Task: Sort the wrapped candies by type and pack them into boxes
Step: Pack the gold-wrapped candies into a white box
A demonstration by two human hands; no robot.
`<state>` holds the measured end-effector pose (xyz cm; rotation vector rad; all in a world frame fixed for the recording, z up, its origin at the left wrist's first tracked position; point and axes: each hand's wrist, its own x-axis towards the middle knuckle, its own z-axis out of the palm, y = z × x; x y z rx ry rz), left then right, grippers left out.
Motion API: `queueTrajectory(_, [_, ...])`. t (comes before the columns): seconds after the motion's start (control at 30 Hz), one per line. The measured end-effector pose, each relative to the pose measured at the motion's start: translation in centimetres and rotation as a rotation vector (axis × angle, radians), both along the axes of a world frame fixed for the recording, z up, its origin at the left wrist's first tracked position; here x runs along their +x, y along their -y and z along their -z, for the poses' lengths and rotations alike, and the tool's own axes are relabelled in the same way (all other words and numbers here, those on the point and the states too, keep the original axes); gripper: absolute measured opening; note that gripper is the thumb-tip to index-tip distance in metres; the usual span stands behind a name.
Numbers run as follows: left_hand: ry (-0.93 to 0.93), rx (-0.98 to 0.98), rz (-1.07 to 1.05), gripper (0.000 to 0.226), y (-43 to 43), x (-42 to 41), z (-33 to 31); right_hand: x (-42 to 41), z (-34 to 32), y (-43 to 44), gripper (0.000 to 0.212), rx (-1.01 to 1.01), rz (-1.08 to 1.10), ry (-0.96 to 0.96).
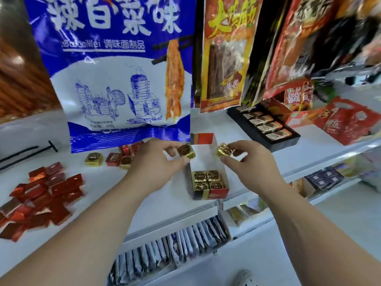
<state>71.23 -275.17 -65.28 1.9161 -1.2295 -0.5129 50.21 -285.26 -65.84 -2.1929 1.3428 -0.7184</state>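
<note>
The left hand pinches a square candy in gold foil between thumb and fingers. The right hand pinches a second gold foil candy the same way. Both candies are up in the air over the far end of a small open cardboard box with a red and dark front. The 2 hands are apart, 1 on each side of the box. In the near end of the box, 4 gold candies sit tight together in a square, and the far end shows bare white floor. The box stands on a white shelf, near its front edge. Bare shelf lies between the box and a pile of red wrapped candies far off to the left. A loose gold candy lies on the shelf left of the left hand. The bottom edge of a big blue and white hanging snack bag is just behind the left hand. A black tray of brown packets sits well off to the right.
</note>
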Motion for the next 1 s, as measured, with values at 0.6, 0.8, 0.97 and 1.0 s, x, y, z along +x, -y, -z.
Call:
queueTrajectory(0.6, [0.259,0.338,0.166,0.042,4.0,-1.6,2.3,2.0,1.3,0.5,0.036,0.069,-0.081,-0.129])
queueTrajectory(0.8, [0.203,0.301,0.163,0.055,3.1,-1.4,1.3,3.1,1.5,1.1,0.037,0.096,-0.112,-0.276])
queueTrajectory(0.97, [0.217,0.342,0.223,0.091,1.7,-1.0,0.3,3.2,1.8,1.5,0.036,0.161,-0.187,-0.372])
queueTrajectory(1.0, [0.198,0.352,0.246,0.098,1.4,-1.0,0.2,3.1,1.7,1.6,0.037,0.164,-0.199,-0.4])
